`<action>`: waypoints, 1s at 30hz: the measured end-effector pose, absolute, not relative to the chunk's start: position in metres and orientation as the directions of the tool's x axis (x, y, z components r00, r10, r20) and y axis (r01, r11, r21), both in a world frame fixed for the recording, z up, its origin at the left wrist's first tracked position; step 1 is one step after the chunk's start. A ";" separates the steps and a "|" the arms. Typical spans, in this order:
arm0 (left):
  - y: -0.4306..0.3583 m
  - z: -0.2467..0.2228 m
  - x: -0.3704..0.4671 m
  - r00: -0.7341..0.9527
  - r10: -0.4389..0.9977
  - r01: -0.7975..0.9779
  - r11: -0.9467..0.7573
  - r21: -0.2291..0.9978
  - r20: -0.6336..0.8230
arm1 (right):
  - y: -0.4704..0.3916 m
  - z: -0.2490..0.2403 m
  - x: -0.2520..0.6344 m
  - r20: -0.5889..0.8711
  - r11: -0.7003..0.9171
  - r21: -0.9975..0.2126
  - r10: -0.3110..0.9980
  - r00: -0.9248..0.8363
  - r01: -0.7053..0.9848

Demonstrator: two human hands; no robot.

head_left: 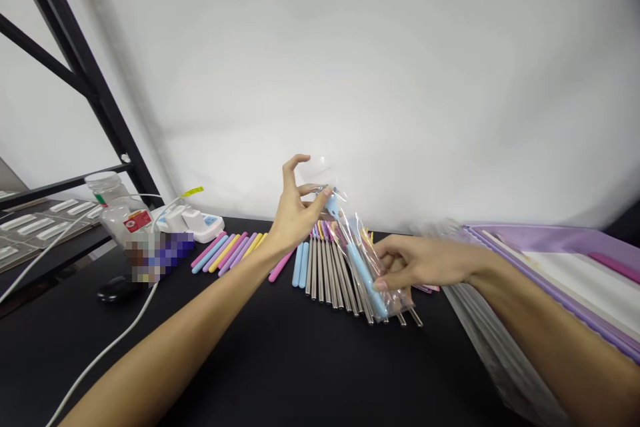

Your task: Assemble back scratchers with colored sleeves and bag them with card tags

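Observation:
My left hand [295, 213] is closed on the upper end of a clear plastic bag [353, 210], thumb and fingers pinching near a small light-blue piece [331, 202]. Inside the bag's lower part lies a light-blue stick [367, 280], tilted down to the right. My right hand [407, 263] grips the bag's lower part from the right, its thumb pressed against the bag beside the stick. Beneath and behind the bag, several thin metal rods [320, 267] with coloured upper ends lie in a row on the black table [280, 353]. Part of that row is hidden by the bag and my right hand.
Pink, blue, yellow and purple sticks [233, 253] lie at the left, with two blue sticks [301, 265] nearer the rods. Farther left are a clear bottle [117, 207], a power strip [207, 230] and a white cable [125, 332]. Clear bags [470, 323] lie beside a purple bin [545, 233].

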State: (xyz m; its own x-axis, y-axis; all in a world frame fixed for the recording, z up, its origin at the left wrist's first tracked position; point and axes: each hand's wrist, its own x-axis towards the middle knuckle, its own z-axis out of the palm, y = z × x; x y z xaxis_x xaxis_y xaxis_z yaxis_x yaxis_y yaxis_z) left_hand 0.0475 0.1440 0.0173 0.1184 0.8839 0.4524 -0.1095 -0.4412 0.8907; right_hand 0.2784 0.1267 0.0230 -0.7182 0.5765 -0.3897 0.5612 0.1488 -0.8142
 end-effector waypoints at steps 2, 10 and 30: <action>0.143 0.015 0.051 0.128 0.884 -0.112 -0.438 0.892 0.450 | 0.124 0.023 0.276 -0.423 0.119 -0.807 0.568 -0.706 0.579; 0.145 0.007 0.053 0.284 0.879 -0.087 -0.374 0.923 0.383 | 0.132 0.039 0.299 -0.377 0.206 -0.703 0.704 -0.603 0.680; 0.128 -0.023 0.070 0.697 0.693 -0.028 -0.229 0.973 0.183 | 0.155 0.006 0.325 -0.291 0.224 0.064 0.936 -0.196 0.973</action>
State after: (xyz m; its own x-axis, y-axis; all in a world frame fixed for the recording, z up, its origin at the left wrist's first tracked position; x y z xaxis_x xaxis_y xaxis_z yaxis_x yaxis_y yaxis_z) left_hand 0.0701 0.1281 -0.0231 0.6975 0.6927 0.1833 -0.0280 -0.2293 0.9730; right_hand 0.3254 0.1553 0.0064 -0.1962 0.9363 -0.2914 0.9725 0.2238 0.0641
